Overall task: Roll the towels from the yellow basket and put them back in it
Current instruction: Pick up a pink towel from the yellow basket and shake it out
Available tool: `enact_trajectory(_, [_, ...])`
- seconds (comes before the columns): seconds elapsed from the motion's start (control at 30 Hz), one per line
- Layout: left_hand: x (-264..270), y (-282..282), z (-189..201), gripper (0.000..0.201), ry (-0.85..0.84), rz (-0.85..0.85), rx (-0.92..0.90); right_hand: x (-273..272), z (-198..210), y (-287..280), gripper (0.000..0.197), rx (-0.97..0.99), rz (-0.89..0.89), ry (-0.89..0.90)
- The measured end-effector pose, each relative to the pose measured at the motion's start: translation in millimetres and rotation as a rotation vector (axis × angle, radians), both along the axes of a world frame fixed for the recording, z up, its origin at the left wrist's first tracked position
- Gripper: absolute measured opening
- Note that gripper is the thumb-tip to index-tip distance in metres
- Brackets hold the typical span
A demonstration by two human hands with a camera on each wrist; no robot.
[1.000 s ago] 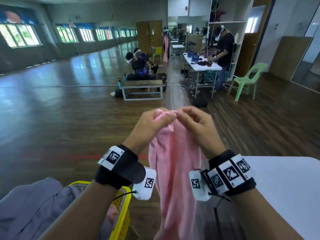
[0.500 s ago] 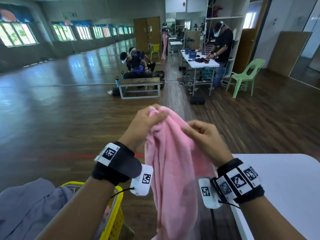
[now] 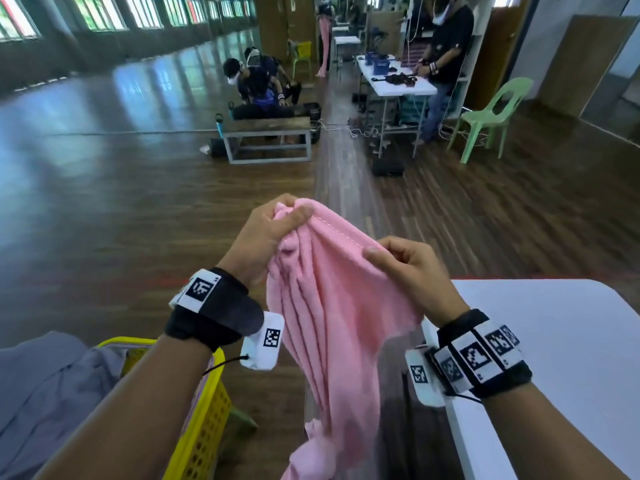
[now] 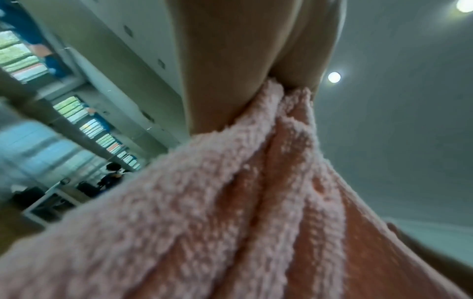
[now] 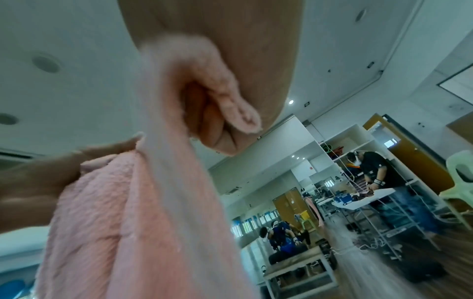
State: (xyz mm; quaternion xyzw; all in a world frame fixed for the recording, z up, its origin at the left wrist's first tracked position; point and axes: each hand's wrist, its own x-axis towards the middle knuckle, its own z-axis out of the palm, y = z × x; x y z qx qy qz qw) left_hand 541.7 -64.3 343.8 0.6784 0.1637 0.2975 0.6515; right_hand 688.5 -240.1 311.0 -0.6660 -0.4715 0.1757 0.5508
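yellow basket low left, white table right, bare wooden floor ahead

Pink towel: soft looped terry cloth, matt, with a stitched hem along its upper edge. Yellow basket, at 7 o'clock: perforated plastic with a slight sheen; worktop, at 4 o'clock: smooth, matt white. Floor: dark wood planks, glossy, mirroring the windows; wrist bands: black matt fabric.
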Motion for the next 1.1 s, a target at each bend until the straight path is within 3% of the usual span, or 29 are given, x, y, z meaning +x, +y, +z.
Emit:
enact_trajectory(0.17, [23,-2,-25,0.029,0.238,-0.37,0.146,-4,7,37,0.017,0.072,-0.006,-0.087])
enact_trajectory(0.33, [33,43,-43,0.021,0.189,-0.185,-0.008,30,-23,41,0.016,-0.114,-0.069,0.073])
enact_trajectory(0.47, [51,79,-62,0.017,0.258,-0.164,0.054,62,-45,40,0.029,-0.284,-0.028,0.137])
enact_trajectory(0.57, [91,105,-75,0.023,0.319,-0.135,0.125,107,-49,65,0.018,-0.266,-0.135,0.169])
enact_trajectory(0.77, [245,154,-70,0.013,0.286,-0.021,0.17,253,-31,139,0.014,-0.226,-0.259,0.366])
enact_trajectory(0.9, [384,170,-32,0.015,0.205,-0.005,0.213,390,3,172,0.013,-0.098,-0.377,0.313])
enact_trajectory(0.97, [450,171,-8,0.018,0.212,-0.058,0.232,455,23,174,0.018,-0.053,-0.448,0.274])
enact_trajectory(1.1, [557,165,36,0.045,0.268,-0.279,0.2,561,60,160,0.017,0.013,-0.562,0.171])
